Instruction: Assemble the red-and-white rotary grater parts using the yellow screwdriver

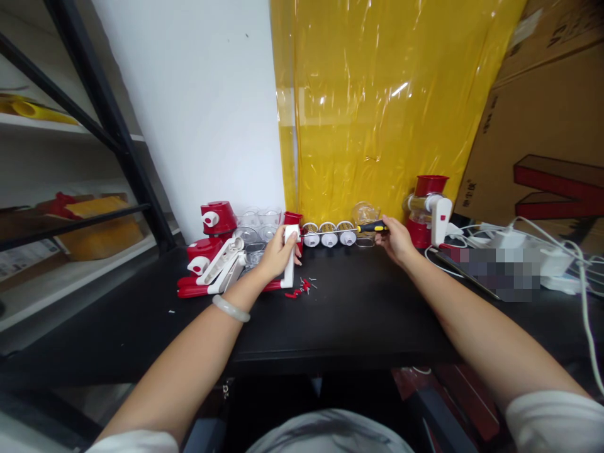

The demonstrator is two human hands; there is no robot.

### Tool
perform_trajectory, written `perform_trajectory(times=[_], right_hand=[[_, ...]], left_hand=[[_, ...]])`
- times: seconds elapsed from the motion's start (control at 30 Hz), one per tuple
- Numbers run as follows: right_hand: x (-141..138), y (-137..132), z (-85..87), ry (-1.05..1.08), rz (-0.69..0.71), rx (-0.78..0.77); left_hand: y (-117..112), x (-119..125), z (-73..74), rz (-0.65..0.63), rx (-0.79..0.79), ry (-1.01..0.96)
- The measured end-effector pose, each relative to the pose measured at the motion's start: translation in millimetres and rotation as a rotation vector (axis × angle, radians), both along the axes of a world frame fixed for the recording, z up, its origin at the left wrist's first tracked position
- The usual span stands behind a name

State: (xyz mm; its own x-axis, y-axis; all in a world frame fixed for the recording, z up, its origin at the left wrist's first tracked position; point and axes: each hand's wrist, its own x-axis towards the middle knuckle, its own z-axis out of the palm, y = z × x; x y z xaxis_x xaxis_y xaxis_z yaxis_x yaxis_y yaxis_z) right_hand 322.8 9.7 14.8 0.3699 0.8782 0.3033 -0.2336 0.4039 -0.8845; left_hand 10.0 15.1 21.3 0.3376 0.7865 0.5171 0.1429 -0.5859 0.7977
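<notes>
My left hand (277, 255) is closed round an upright white plastic part with a red end (290, 251) near the back of the black table (358, 314). A pale bangle sits on that wrist. My right hand (397, 240) grips the yellow and black handle of a screwdriver (352, 229). Its shaft lies level and points left, with the tip at the red top of the white part. Small red bits and screws (302, 288) lie on the table just below the part.
Red and white plastic parts (212, 258) and clear cups (259, 226) are piled at the back left. Three round drum pieces (329, 234) line the yellow sheet. An assembled red and white unit (427, 211) stands at the right, with white cables (519, 245) and cardboard boxes beyond. A shelf rack stands at the left.
</notes>
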Motion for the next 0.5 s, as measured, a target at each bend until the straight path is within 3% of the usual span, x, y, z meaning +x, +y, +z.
perform_trajectory(times=[0.2,0.5], right_hand=[[-1.7,-0.9,0.9,-0.034,-0.038,-0.022],[-0.7,-1.8,1.5,0.028,0.027,-0.017]], left_hand=[[0.2,-0.9,-1.1,0.004,0.009,0.013],[0.6,-1.6,-1.0,0.036,0.027,0.038]])
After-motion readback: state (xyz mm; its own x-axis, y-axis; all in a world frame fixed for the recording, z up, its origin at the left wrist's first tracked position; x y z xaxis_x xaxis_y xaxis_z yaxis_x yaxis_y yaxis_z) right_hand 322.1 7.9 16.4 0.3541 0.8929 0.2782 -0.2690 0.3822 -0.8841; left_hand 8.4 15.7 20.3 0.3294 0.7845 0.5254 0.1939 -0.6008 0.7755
